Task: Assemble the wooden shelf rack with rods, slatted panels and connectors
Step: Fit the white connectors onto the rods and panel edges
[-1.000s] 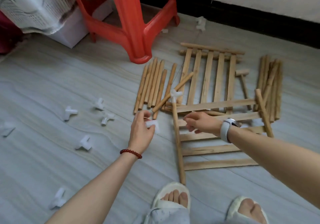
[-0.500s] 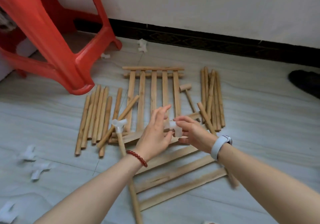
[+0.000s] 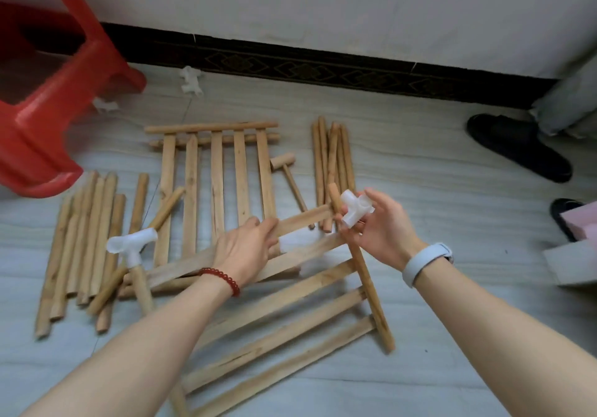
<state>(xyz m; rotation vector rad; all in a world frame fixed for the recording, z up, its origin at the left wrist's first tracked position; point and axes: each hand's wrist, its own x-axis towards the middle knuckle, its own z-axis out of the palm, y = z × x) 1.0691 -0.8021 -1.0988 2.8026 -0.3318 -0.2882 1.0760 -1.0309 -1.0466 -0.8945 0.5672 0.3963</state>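
My left hand [image 3: 248, 248] grips the top slat of the near slatted panel [image 3: 284, 326], which lies tilted on the floor. My right hand [image 3: 381, 226] pinches a white plastic connector [image 3: 355, 208] right beside the upper end of the panel's right side rod [image 3: 365, 268]. Whether the connector sits on the rod end I cannot tell. The panel's left rod carries a white T connector [image 3: 132, 243]. A second slatted panel [image 3: 216, 171] lies flat further back.
Loose rods lie in a bundle at the left [image 3: 84, 248] and another at the right [image 3: 332, 158]. A small wooden mallet [image 3: 286, 171] lies between them. A red plastic stool [image 3: 42, 106] stands at the left; spare connectors [image 3: 190, 80] and black slippers [image 3: 517, 145] lie near the wall.
The connector passed from my left hand to my right and moved right to the rod's upper end. My left hand dropped onto the panel's top slat. The view shifted right.
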